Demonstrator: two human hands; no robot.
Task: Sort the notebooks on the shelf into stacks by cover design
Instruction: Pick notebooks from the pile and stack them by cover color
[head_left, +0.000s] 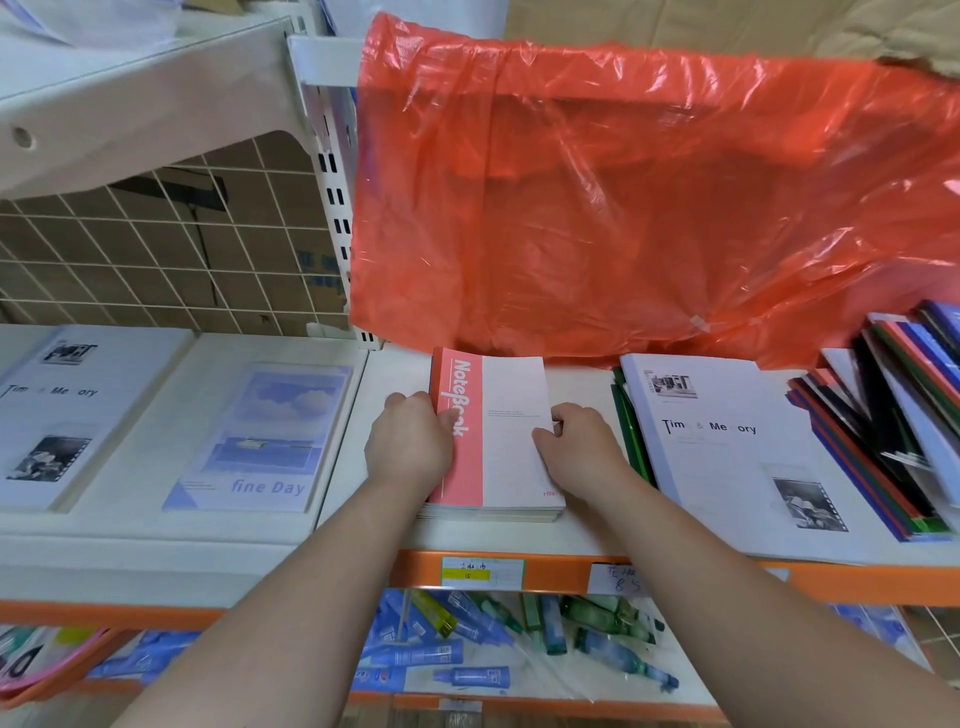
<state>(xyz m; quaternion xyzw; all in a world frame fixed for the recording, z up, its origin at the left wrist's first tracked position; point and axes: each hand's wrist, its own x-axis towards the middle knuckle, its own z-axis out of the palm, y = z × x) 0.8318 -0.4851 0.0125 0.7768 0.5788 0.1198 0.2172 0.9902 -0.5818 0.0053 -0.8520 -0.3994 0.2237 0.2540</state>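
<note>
My only camera rides on my head, facing forward and down, close over the shelf (587, 535). Its wide angle reaches the red plastic bag (623, 208) at the far side and the wire grid (130, 249) far left.

Bright even light, soft shadows, wide-angle bending at edges, slight blur

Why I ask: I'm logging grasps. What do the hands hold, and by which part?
The pink notebook stack: left hand grips its pink spine edge, right hand its opposite white edge.
</note>
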